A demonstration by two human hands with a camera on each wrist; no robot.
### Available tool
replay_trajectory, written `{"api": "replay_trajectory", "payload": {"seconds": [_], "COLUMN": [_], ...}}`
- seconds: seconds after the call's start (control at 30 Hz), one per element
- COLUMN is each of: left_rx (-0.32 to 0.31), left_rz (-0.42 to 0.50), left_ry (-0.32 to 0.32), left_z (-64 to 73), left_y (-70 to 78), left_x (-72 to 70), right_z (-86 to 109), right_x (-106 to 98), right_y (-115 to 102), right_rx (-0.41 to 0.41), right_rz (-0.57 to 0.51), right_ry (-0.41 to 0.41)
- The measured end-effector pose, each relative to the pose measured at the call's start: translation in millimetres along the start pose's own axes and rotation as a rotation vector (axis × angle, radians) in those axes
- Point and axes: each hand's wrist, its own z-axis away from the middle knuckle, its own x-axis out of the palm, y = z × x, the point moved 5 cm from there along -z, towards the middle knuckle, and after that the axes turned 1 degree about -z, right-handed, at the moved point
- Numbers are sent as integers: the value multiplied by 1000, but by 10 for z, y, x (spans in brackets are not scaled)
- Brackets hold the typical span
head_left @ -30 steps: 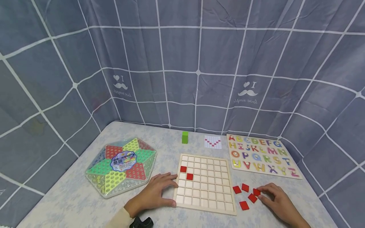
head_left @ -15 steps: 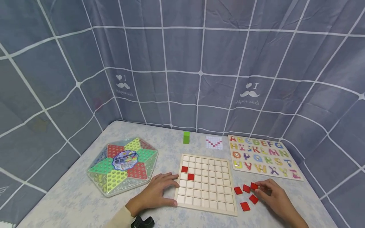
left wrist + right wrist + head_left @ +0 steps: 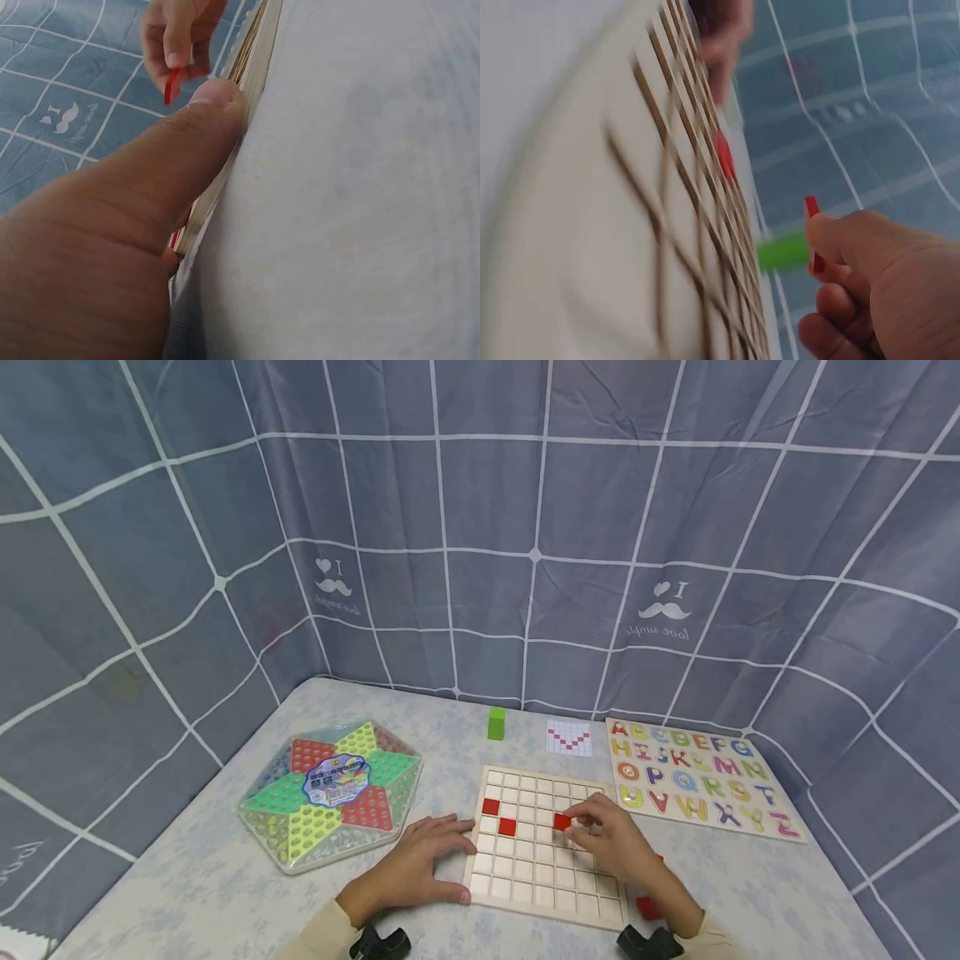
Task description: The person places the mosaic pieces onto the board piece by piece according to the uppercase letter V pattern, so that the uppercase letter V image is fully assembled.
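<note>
red tile is pinched by thumb and fingers of right hand, held above grid board, likely for fine control. board's left edge is touched by left hand, nothing grasped, presumably to steady it. laid tiles are seated near that edge. loose tiles past the right edge are partly blocked by right forearm. pattern card, green block are set near table's far edge.
</note>
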Motion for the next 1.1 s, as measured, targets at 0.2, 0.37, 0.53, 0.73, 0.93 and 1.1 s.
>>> {"api": "replay_trajectory", "payload": {"seconds": [0.2, 0.37, 0.53, 0.73, 0.93, 1.1], "left_rx": [-22, -28, -33, -30, -24, -27], "left_rz": [-14, 1, 12, 3, 1, 7], "left_ry": [-6, -11, -16, -12, -15, -12], "left_z": [-18, -9, 2, -5, -14, -5], "left_y": [-10, -10, -3, -12, -16, -14], "left_x": [11, 1, -4, -4, -2, 8], "right_z": [-85, -54, -52, -73, -80, -87], "right_x": [366, 455, 499, 510, 527, 540], "right_y": [-110, -121, -120, -102, -77, -71], "right_rx": [12, -39, -69, -33, 19, 54], "right_rz": [-36, -4, 18, -5, 25, 29], "right_ry": [-117, -117, -95, -74, -73, -68]}}
